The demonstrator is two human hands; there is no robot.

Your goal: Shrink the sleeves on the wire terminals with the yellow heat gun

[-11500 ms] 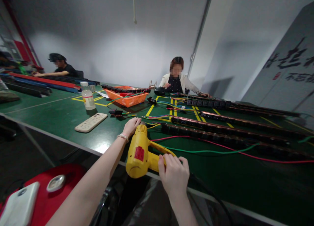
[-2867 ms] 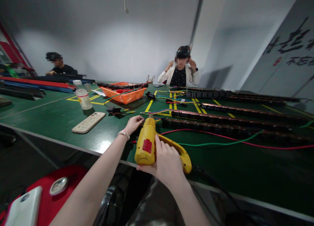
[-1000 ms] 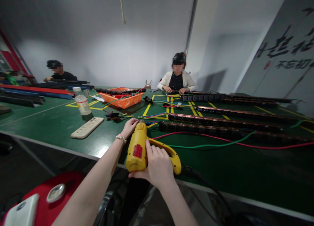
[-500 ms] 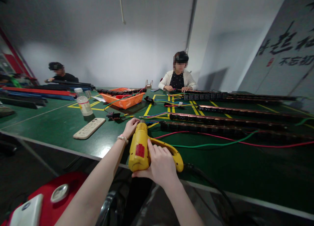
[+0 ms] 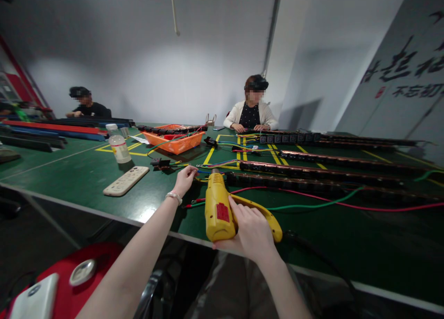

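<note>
My right hand (image 5: 252,226) is wrapped around a yellow heat gun (image 5: 219,203) with a red label, its nozzle pointing away from me over the near edge of the table. My left hand (image 5: 185,178) pinches thin wires (image 5: 200,173) just left of the nozzle; blue and yellow ones show beside the fingertips. These wires run toward the end of a long, dark strip-like assembly (image 5: 291,182). A red wire (image 5: 312,196) and a green wire (image 5: 322,201) lie across the table, their bare lugs showing left of the heat gun.
On the green table (image 5: 145,208) stand a bottle (image 5: 120,148), a phone in a pale case (image 5: 126,181) and an orange basket (image 5: 176,144). More dark strips (image 5: 312,167) lie at right. A co-worker (image 5: 251,111) sits opposite, another person (image 5: 86,105) farther left. A red stool (image 5: 100,254) stands below.
My right hand has moved the heat gun to the right, uncovering the red and green wire ends. My left hand keeps nearly the same place, still pinching.
</note>
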